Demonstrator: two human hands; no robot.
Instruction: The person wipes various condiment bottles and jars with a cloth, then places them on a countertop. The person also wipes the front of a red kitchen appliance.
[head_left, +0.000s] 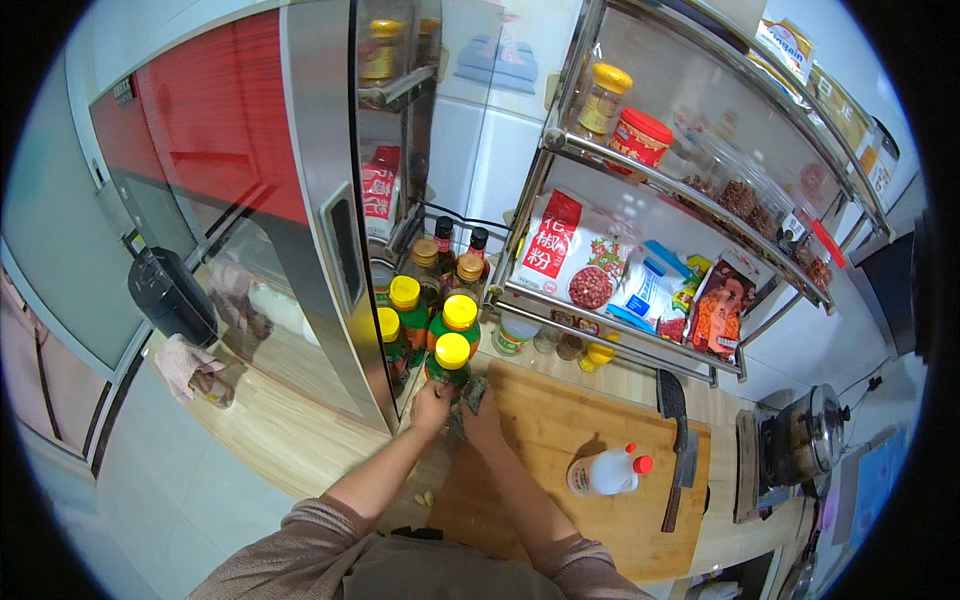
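Observation:
At the corner by the cabinet, my left hand (431, 407) is closed around the lower part of a green bottle with a yellow cap (452, 351). My right hand (482, 418) holds a dark grey cloth (473, 391) right beside that bottle. Behind it stands a similar yellow-capped green bottle (459, 313), with another such bottle (406, 294) to its left. Brown-capped bottles (425, 255) and dark sauce bottles are grouped farther back. My fingers partly hide the bottle's base and the cloth.
A wooden cutting board (517, 480) bears a white jug with red caps (604, 472) and a cleaver (678, 480). Above its far edge hangs a metal rack (645, 161) with jars and packets. A glossy cabinet (322, 150) rises at left; a lidded pot (802, 431) stands far right.

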